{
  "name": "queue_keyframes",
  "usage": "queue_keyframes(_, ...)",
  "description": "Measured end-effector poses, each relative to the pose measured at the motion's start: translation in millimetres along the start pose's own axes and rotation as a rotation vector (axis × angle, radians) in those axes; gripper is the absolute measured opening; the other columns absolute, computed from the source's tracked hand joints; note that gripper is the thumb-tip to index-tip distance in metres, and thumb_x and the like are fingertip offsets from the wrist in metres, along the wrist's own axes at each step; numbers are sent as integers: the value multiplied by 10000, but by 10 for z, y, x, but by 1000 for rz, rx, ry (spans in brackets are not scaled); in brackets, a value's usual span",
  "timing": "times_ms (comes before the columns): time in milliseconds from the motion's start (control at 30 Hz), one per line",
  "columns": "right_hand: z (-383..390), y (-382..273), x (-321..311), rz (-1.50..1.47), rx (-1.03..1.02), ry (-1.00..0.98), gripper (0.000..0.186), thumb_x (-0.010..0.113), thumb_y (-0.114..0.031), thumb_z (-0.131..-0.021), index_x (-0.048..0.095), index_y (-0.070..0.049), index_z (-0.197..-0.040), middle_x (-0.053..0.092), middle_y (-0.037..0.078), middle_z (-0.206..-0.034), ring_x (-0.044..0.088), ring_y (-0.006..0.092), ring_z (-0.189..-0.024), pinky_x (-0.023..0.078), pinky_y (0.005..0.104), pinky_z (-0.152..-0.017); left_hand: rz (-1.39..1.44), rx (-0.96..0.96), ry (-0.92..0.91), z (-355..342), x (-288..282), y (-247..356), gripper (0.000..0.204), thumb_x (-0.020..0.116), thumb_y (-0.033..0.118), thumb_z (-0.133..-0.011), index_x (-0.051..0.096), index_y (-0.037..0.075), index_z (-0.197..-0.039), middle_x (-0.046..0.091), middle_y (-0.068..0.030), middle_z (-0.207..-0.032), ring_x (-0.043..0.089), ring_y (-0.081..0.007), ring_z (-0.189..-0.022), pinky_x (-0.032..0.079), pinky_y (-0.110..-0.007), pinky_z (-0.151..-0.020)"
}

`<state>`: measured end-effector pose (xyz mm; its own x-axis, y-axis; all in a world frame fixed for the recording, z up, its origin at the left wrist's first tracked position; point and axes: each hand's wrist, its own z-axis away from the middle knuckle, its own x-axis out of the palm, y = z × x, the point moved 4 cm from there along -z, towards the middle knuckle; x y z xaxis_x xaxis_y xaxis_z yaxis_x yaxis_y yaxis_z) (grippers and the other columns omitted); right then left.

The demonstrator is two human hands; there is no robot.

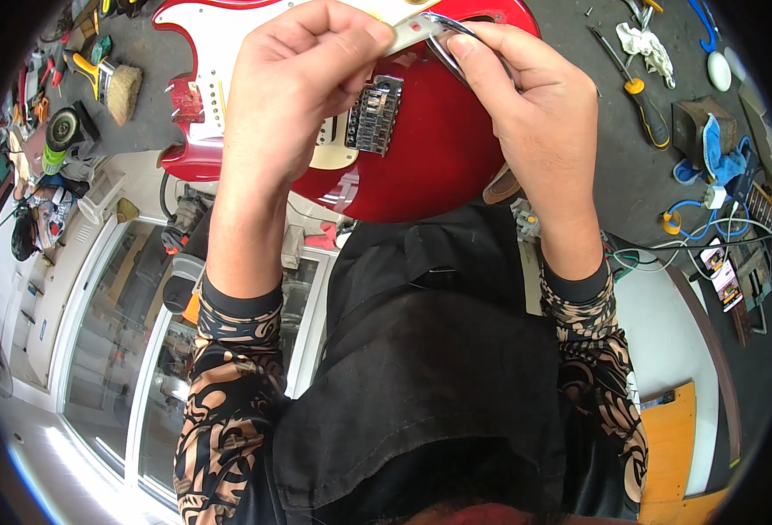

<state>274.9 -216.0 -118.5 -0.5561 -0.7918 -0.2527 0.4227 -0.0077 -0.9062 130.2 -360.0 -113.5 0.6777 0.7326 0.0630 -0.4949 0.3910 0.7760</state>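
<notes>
A red electric guitar (443, 131) with a white pickguard (220, 31) lies on the dark bench in front of me. Above its body, my left hand (303, 79) pinches a narrow whitish strip (410, 35) with a small red mark. My right hand (535, 96) grips a shiny chrome curved piece (443, 48) between thumb and fingers, and the strip's end meets its edge. Below my left fingers sits the metal bridge (375, 114). My hands hide part of the guitar and of both held pieces.
A yellow-handled screwdriver (647, 112) and a crumpled white cloth (649, 51) lie at right, near a blue cloth (723, 153) and tangled cables. A wide brush (119, 87) and a green-and-black power tool (60, 136) are at left. A phone (720, 276) rests lower right.
</notes>
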Motion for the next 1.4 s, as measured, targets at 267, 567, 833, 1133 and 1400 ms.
queue_keyframes(267, -57, 70, -173, -284, 156, -142, 217, 649, -205, -1109, 740, -17, -1169, 693, -14, -745, 585, 28, -609, 455, 223, -547, -423, 276, 20, -349, 172, 598, 179, 658, 141, -1053, 706, -30, -1078, 712, -39, -880, 650, -99, -787, 519, -264, -716)
queue_keyframes(567, -9, 39, -285, -338, 280, -224, 312, 518, -314, -1170, 599, -44, -1306, 631, 21, -771, 574, 92, -572, 440, 236, -540, -505, 971, 310, 103, 107, 1074, 118, 685, 96, -1005, 734, 11, -1070, 736, -145, -845, 761, -306, -791, 592, -382, -739)
queue_keyframes(833, -45, 97, -343, -302, 245, -265, 242, 429, -273, -1190, 550, -70, -1245, 666, 52, -795, 635, 127, -558, 488, 243, -535, -244, 395, 193, 1545, 526, -115, 70, 638, 15, -1026, 652, 14, -1094, 590, -57, -961, 593, -137, -808, 504, -306, -754)
queue_keyframes(1133, -36, -35, -377, -463, 316, -525, 261, 494, -212, -1159, 558, -85, -1377, 707, 47, -981, 715, 136, -750, 567, 272, -700, 130, 209, 346, 2180, 178, -577, 216, 656, 24, -1047, 605, 20, -1257, 637, -54, -1092, 642, -105, -891, 549, -263, -816)
queue_keyframes(1400, 80, -204, -253, -329, 280, -515, 216, 619, -265, -1121, 547, -113, -1256, 692, 27, -986, 749, 145, -770, 578, 273, -705, -321, 248, 619, 2546, -1013, -775, 299, 640, -10, -961, 627, 31, -1257, 638, -77, -1145, 654, -160, -871, 543, -323, -804)
